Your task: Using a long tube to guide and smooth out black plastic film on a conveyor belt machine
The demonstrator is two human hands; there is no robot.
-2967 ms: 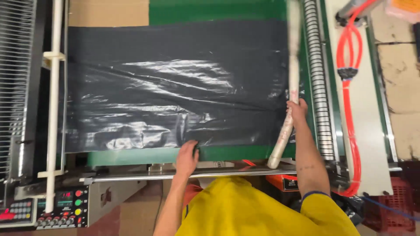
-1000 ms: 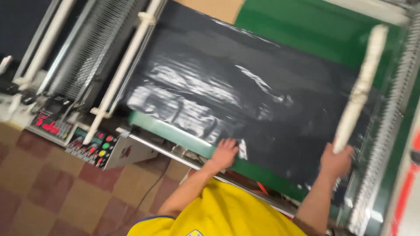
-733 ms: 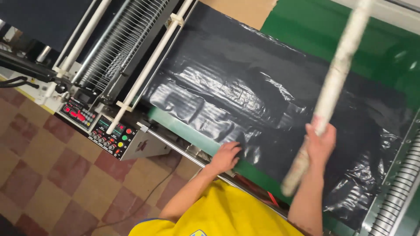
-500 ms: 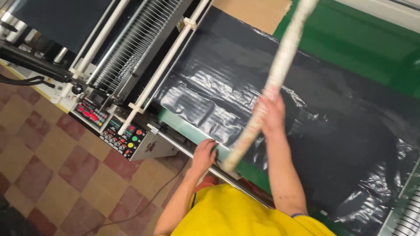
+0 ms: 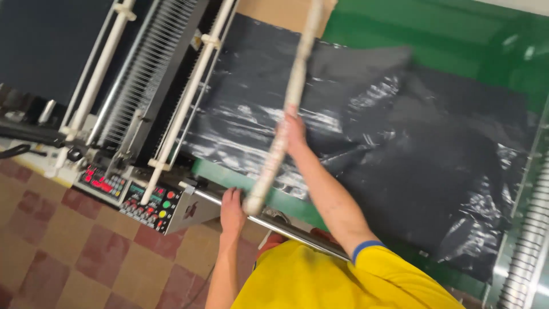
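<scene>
- While my left hand (image 5: 231,207) presses flat on the steel rail (image 5: 274,220), fingers together, my right hand (image 5: 291,130) stays clamped on the pale rod (image 5: 286,109).
- Rod has swung leftward across the black plastic sheet (image 5: 400,149) since a second ago; the sheet's right half now lies folded over, bunched.

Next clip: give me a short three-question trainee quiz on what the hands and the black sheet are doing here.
1. True or false: the right hand grips the pale rod above the black plastic sheet.
2. Where does the left hand rest? A) on the control panel B) at the table's metal front edge C) on the sheet
3. Fill in: the control panel with coloured buttons sits to the ___ of the left hand in the picture.

Key: 1 true; 2 B; 3 left
</scene>
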